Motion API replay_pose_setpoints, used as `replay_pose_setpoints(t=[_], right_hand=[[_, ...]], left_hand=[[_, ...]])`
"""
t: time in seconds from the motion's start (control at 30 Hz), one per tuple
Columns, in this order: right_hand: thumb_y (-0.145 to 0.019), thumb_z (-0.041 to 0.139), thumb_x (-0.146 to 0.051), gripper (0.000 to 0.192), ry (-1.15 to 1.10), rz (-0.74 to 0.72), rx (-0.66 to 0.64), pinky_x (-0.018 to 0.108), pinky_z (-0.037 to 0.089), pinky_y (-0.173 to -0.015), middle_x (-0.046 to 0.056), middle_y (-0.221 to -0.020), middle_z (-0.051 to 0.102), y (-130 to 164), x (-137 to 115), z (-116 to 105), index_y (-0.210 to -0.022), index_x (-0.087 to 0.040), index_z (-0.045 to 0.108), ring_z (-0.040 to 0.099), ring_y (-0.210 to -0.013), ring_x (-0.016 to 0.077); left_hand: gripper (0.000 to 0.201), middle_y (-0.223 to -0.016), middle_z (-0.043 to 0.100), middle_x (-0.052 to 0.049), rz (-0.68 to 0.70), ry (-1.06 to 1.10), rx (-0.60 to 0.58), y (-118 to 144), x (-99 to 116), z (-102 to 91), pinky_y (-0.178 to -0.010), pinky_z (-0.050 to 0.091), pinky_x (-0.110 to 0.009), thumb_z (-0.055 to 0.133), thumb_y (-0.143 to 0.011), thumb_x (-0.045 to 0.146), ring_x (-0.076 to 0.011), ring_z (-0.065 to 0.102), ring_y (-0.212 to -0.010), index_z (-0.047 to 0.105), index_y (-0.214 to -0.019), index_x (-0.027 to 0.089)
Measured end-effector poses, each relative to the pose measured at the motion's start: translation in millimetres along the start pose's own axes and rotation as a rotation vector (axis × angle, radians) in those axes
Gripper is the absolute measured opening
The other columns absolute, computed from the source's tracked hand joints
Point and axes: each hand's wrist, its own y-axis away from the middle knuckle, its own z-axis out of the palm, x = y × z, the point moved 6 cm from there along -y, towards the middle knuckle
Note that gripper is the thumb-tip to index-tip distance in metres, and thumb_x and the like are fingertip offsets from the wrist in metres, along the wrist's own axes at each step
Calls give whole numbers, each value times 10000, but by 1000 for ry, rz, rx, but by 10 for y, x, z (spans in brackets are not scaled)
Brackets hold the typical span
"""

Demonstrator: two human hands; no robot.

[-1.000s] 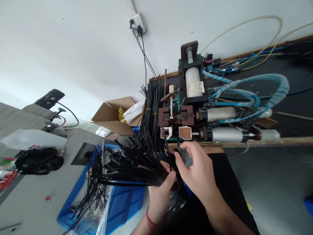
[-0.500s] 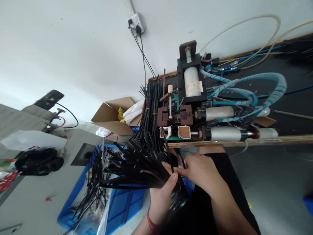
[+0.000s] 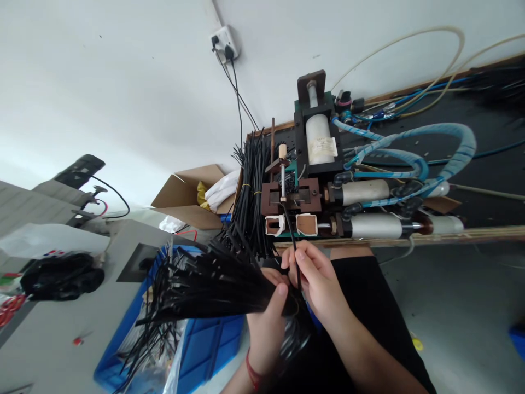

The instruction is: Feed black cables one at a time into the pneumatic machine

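My left hand [image 3: 268, 317] is closed around a thick bundle of black cables [image 3: 209, 282], whose cut ends fan out to the left. Between the thumb and fingers of my right hand [image 3: 318, 276] is a single black cable [image 3: 292, 232]. Its upper end reaches the brown metal clamp block [image 3: 291, 197] of the pneumatic machine; whether it sits inside the jaws I cannot tell. Two light-framed pads [image 3: 307, 224] are just beyond my right fingertips. The lower part of the bundle hangs blurred over my lap.
More black cables [image 3: 252, 191], tied with yellow bands, lie left of the machine. Air cylinders [image 3: 371, 225] and blue hoses [image 3: 463, 137] extend right along the bench. A blue crate [image 3: 213, 350] with cables stands at lower left, below an open cardboard box [image 3: 188, 213].
My right hand has moved up toward the clamp block and now holds the single cable, which earlier stood up by my left thumb. My left hand keeps the bundle, shifted slightly left.
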Motion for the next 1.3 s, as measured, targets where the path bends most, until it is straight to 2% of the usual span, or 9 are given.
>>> replay_pose_setpoints(t=[0.07,0.17,0.3,0.43,0.63,0.87,0.97,1.1,1.3], right_hand=[[-1026,648,-571,378,-167,80,15,228,227,-423,-30,-620,628,-12,146,50,-887,-223,603,329,-421,86],[-1003,679,-594,397,-302,107,52,211,281,-442,-74,-457,514,-7,236,143,-877,-229,587,334,-404,97],[-967,732,-586,391,-401,131,89,200,323,-449,-104,-439,467,-21,266,186,-892,-232,584,285,-391,85],[-973,733,-560,376,-426,159,43,187,284,-418,-120,-425,439,-64,273,164,-880,-234,569,233,-365,72],[-991,710,-548,361,-431,169,11,185,258,-406,-124,-414,429,-73,293,169,-887,-238,559,221,-354,72],[-998,700,-526,346,-433,171,-9,189,258,-398,-130,-410,386,-82,288,169,-874,-241,549,189,-355,76],[-1000,702,-506,330,-447,168,-23,187,236,-385,-131,-405,381,-91,292,165,-870,-238,558,178,-350,76],[-993,711,-514,339,-446,187,-25,187,221,-384,-134,-405,370,-94,321,158,-872,-238,555,177,-349,76],[-968,745,-510,348,-497,231,-68,187,233,-387,-139,-396,381,-98,327,176,-867,-233,559,165,-341,67]], left_hand=[[245,-903,660,-23,30,79,25,-45,50,-44,-850,575,-324,863,-867,361,-195,657,-865,682,-837,197],[232,-801,641,0,57,168,9,-94,101,-65,-852,572,-321,857,-876,340,-173,647,-780,672,-842,205],[206,-698,605,25,84,233,-61,-110,141,-17,-827,558,-320,823,-920,344,-153,605,-680,668,-884,213],[202,-709,602,20,88,262,-98,-116,153,36,-764,537,-299,810,-936,353,-151,584,-677,668,-894,215],[240,-714,591,23,95,226,-97,-99,137,28,-854,536,-332,813,-931,390,-153,572,-685,656,-895,212],[209,-755,608,-3,81,184,-100,-69,107,-13,-832,530,-329,755,-964,394,-176,586,-736,661,-913,214],[203,-756,608,3,89,176,-97,-76,95,-31,-878,519,-330,757,-963,393,-170,582,-737,663,-924,218],[225,-746,612,11,73,159,-62,-83,62,-77,-969,515,-350,786,-941,393,-164,581,-734,660,-881,217],[238,-691,592,23,70,180,-79,-91,76,-65,-952,514,-330,754,-968,349,-151,550,-681,647,-806,211]])
